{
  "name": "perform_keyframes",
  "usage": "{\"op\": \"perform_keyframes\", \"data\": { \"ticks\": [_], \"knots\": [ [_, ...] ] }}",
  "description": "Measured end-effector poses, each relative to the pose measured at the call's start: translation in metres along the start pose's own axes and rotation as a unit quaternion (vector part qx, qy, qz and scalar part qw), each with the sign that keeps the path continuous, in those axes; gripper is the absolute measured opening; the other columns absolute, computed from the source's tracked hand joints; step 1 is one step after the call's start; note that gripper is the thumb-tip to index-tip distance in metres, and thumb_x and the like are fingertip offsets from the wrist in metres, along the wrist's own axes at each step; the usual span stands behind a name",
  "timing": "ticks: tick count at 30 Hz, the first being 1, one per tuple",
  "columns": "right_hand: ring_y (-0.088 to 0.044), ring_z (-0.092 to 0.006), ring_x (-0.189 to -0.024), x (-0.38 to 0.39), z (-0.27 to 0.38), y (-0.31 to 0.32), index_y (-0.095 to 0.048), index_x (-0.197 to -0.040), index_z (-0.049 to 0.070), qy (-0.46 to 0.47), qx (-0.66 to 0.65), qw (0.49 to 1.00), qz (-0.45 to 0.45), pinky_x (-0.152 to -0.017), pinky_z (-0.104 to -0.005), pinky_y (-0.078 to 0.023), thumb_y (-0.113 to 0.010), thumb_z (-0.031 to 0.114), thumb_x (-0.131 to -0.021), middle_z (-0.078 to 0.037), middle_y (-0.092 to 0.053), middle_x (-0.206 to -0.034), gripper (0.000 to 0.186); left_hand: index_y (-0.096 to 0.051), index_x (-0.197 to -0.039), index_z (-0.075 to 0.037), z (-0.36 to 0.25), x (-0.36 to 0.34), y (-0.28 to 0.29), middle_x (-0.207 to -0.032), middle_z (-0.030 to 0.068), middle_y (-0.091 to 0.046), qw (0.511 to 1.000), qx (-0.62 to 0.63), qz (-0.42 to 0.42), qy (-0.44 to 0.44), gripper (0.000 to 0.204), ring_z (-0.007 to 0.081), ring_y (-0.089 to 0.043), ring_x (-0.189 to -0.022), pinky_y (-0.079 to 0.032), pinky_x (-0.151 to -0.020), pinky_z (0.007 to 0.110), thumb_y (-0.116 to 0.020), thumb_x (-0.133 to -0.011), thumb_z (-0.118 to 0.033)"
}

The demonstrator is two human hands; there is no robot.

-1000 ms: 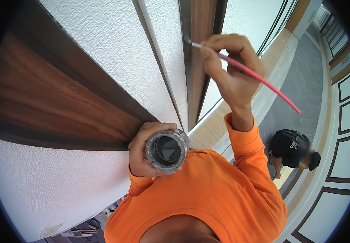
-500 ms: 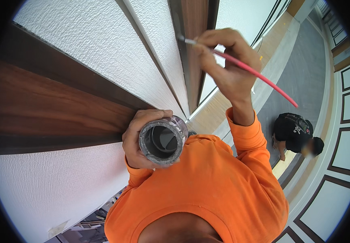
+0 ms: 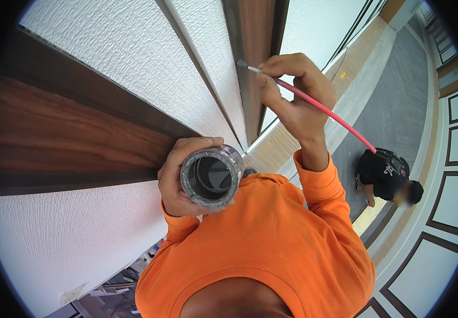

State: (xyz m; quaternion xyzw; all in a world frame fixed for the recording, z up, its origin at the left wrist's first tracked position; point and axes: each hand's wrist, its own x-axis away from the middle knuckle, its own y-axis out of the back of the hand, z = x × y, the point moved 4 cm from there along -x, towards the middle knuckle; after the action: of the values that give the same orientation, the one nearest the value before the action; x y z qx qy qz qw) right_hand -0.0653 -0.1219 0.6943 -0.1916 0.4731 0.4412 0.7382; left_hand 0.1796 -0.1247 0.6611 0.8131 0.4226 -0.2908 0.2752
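My left hand (image 3: 173, 172) grips a paint-smeared cylindrical container (image 3: 228, 159) with dark liquid inside, held near the wood panel (image 3: 75, 132) on the left. My right hand (image 3: 305, 98) pinches a slim red-handled paintbrush (image 3: 345, 125) close to its metal ferrule. The brush tip is at a dark trim strip (image 3: 235, 37) that runs beside a narrow strip of wood veneer (image 3: 255, 24); whether it touches cannot be told. White textured wall (image 3: 91, 53) lies between the dark trims.
A person in black (image 3: 385, 177) crouches on the grey floor (image 3: 388, 100) to the right. A light board strip (image 3: 263, 156) runs along the wall's foot. Framed white panels (image 3: 448, 204) line the far wall. Assorted items (image 3: 128, 278) lie at the lower left.
My right hand and the brush tip rose slightly, then dropped lower along the dark trim. My left hand and the container have shifted up and to the left in view.
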Motion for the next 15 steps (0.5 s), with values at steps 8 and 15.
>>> {"op": "perform_keyframes", "data": {
  "ticks": [8, 15],
  "knots": [
    [-0.070, -0.0163, -0.083, -0.006, 0.001, 0.006, -0.068, -0.096, -0.004, -0.016, 0.018, 1.000, 0.016, -0.075, -0.0269, -0.056, -0.077, -0.005, -0.081, -0.013, -0.073, -0.093, 0.017, -0.057, -0.131, 0.008, -0.005, -0.003, -0.002, -0.123, 0.0239, -0.068, 1.000, 0.000, 0.003, 0.000, 0.097, 0.0284, -0.068, -0.111, -0.054, -0.095, 0.037, -0.104, -0.053, -0.028],
    [-0.070, -0.0167, -0.086, -0.014, -0.008, 0.005, -0.067, -0.097, -0.004, -0.030, 0.018, 0.999, 0.020, -0.077, -0.0274, -0.056, -0.075, -0.008, -0.081, -0.013, -0.072, -0.096, 0.018, -0.055, -0.132, 0.008, -0.001, -0.011, -0.005, -0.123, 0.0253, -0.067, 1.000, 0.005, 0.001, 0.005, 0.098, 0.0290, -0.068, -0.112, -0.055, -0.097, 0.037, -0.104, -0.054, -0.027]
  ]
}}
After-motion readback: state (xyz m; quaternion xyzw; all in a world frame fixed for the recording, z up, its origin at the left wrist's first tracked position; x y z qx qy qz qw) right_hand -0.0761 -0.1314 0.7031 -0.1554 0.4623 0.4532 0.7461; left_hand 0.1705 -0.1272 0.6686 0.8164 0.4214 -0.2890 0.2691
